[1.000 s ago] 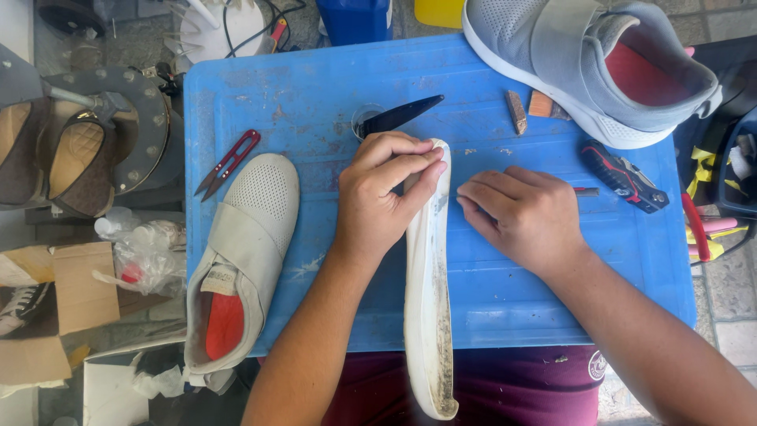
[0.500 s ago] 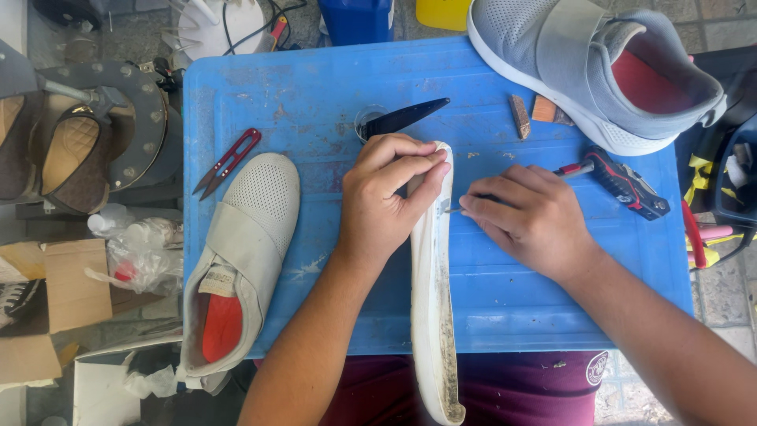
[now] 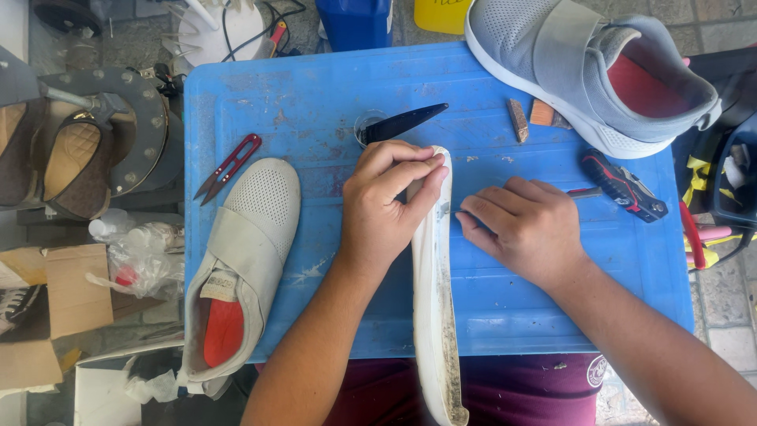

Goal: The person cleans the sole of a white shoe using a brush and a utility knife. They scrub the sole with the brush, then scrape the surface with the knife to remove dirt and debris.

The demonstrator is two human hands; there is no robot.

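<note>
On the scuffed blue plastic table, the left hand pinches the long white rubber shoe sole on edge; the right hand, fingers curled, seemingly grips a thin tool (mostly hidden) that could slip and gouge it.

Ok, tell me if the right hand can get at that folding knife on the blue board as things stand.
Probably yes. The right hand rests on the blue board beside the white sole, and the folding knife lies just past its knuckles with bare board between. The hand would have to leave the sole first.
</note>
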